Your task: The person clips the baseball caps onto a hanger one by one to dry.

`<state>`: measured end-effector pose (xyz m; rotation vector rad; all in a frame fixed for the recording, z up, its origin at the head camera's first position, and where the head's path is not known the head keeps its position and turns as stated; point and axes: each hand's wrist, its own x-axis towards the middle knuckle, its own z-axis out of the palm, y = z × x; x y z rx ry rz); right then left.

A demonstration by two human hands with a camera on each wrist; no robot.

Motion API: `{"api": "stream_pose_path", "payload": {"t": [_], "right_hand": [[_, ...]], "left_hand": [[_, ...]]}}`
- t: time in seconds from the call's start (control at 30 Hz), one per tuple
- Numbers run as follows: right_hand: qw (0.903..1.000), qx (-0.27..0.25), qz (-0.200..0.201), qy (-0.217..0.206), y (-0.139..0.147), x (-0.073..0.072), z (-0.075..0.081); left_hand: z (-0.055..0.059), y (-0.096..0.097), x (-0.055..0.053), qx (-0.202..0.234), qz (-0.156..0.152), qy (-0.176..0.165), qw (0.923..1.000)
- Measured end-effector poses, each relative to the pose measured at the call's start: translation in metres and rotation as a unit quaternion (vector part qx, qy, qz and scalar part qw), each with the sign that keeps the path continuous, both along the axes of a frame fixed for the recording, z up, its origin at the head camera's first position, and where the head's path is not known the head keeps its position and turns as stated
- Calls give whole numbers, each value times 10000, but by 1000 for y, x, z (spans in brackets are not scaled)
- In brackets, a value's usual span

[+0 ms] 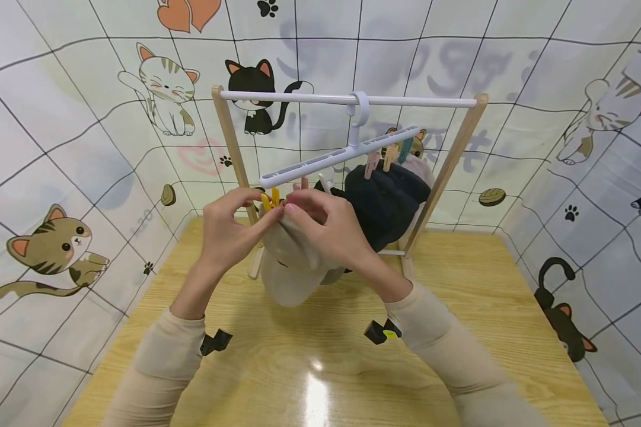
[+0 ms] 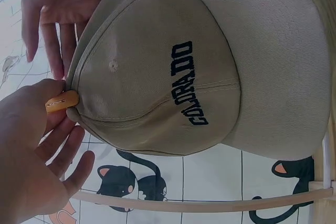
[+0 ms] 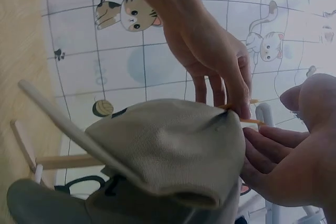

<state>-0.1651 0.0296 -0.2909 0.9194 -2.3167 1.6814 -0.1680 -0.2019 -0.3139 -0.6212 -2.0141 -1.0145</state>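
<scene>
A beige baseball cap with COLORADO lettering hangs below the lower left end of a pale plastic hanger. My left hand pinches a yellow clothespin on the cap's back edge between thumb and forefinger; the other fingers stay loose. My right hand is beside it, its fairly straight fingers touching or nearly touching the cap's edge. The right thumb stands apart from the fingers in both wrist views. The cap and hands partly hide the clothespin in the head view.
The hanger hooks over a white rod on a wooden rack. A navy cap hangs at its raised right end, near pink and peach clothespins. The rack stands on a wooden table, before a cat-print cloth.
</scene>
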Motion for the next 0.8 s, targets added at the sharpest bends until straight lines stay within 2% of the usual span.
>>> {"api": "stream_pose_path", "payload": {"t": [0.2, 0.33, 0.43, 0.6, 0.8], "right_hand": [[9968, -5, -343, 723, 32, 3, -17], [9887, -15, -841, 1242, 59, -4, -27], [9810, -41, -1314, 1429, 79, -12, -33], [9713, 59, -2036, 1228, 110, -30, -41], [9625, 374, -2582, 740, 136, -51, -51]], "left_hand": [[-3, 0, -2, 113, 48, 4, 9999], [-3, -3, -4, 160, 131, -75, 9998], [-2, -6, -6, 143, 138, -190, 9996], [-1, -9, -8, 174, 145, -389, 9990], [-4, -13, -12, 209, 160, -533, 9982]]}}
